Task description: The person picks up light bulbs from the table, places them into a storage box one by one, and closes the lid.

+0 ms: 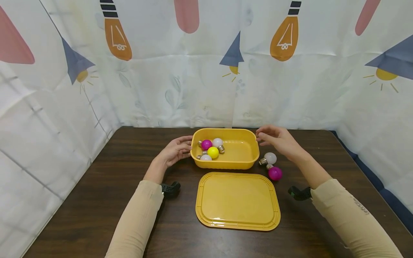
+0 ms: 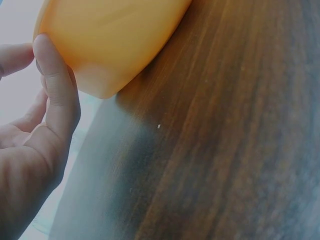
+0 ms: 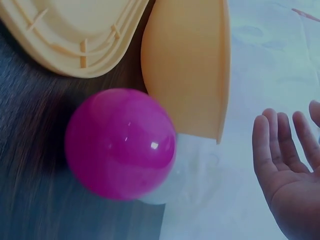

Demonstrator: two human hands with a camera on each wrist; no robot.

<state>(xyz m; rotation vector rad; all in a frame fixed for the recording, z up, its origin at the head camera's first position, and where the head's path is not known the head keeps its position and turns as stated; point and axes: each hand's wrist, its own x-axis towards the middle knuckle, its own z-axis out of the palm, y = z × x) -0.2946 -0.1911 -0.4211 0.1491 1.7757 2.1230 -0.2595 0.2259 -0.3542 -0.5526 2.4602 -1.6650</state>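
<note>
A yellow plastic box (image 1: 242, 165) stands near the back of the table. Inside its left half lie a purple bulb (image 1: 206, 144), a yellow bulb (image 1: 213, 152) and two white bulbs, one of them a white bulb (image 1: 217, 142) at the back. My left hand (image 1: 172, 152) touches the box's left end, its fingertips at the rim in the left wrist view. By the right end, my right hand (image 1: 280, 141) hovers with loosely bent fingers and holds nothing. Below it on the table lie a white bulb (image 1: 270, 158) and a purple bulb (image 1: 275, 173), the purple one large in the right wrist view.
A flat yellow lid (image 1: 238, 200) lies on the dark wooden table (image 1: 96, 200) in front of the box. Behind the table hangs a white printed curtain (image 1: 200, 89). Each wrist wears a black camera, the left camera (image 1: 171, 189) close beside the sleeve.
</note>
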